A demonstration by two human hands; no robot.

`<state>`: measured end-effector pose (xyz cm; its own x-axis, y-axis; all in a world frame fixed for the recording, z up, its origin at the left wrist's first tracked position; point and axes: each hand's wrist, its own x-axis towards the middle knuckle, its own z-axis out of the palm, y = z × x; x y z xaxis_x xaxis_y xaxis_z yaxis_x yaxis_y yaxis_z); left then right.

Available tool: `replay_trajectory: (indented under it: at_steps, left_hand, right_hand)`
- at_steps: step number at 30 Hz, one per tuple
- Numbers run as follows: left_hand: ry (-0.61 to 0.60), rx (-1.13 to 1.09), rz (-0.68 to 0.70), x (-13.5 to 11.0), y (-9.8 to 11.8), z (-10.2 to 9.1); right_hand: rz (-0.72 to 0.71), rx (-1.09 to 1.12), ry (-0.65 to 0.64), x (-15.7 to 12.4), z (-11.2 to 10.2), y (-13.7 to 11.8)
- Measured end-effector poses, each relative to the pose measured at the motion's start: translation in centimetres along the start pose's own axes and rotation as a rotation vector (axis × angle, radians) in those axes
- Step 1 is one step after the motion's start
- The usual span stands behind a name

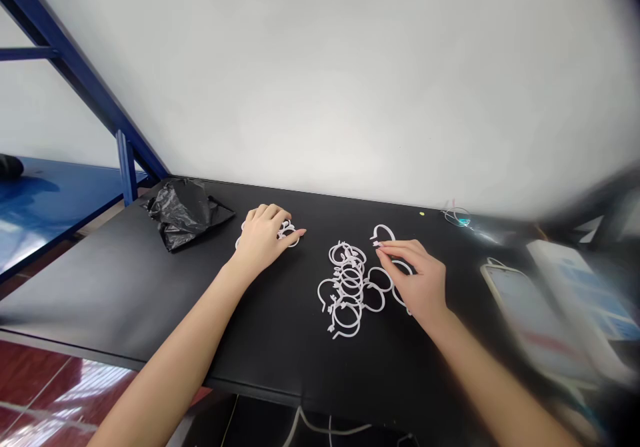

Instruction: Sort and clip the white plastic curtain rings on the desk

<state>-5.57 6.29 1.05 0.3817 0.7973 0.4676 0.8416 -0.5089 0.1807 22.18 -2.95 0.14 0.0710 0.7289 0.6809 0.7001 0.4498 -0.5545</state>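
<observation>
The right hand [421, 279] pinched one thin white plastic ring [384, 226], the left hand [262, 232], grip indeterminable, covered a small ring cluster [287, 224], and the larger ring pile [351, 278] on the black surface [280, 340] apparently remained to be handled.

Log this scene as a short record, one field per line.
Surface: black tabletop against a white wall
Left hand: left hand, over a cluster of white plastic rings, partly covering them; grip unclear
Right hand: right hand, fingertips pinching one open white ring
Between hands: overlapping pile of white rings
Far left of tabletop: crumpled black plastic bag
</observation>
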Motion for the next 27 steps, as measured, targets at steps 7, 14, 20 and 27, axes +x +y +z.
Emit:
replay_trajectory:
  at_steps: [7, 14, 20, 27]
  left_hand:
    - [0.029, -0.429, 0.361, -1.9, 6.4, -0.4]
    - [-0.016, -0.563, 0.392, -2.9, 8.1, 0.2]
    - [-0.153, -0.692, 0.376, -2.6, 7.6, -0.2]
    - [-0.354, -0.943, 0.29, -2.3, 8.0, -1.3]
  right_hand:
    - [0.395, 0.585, -0.071, -1.5, 0.8, -4.2]
    - [0.43, 0.716, -0.206, -2.0, 1.0, -5.0]
    - [0.343, 0.624, -0.184, -2.4, 1.0, -4.3]
    - [0.11, 0.502, -0.146, -1.9, 0.5, -3.8]
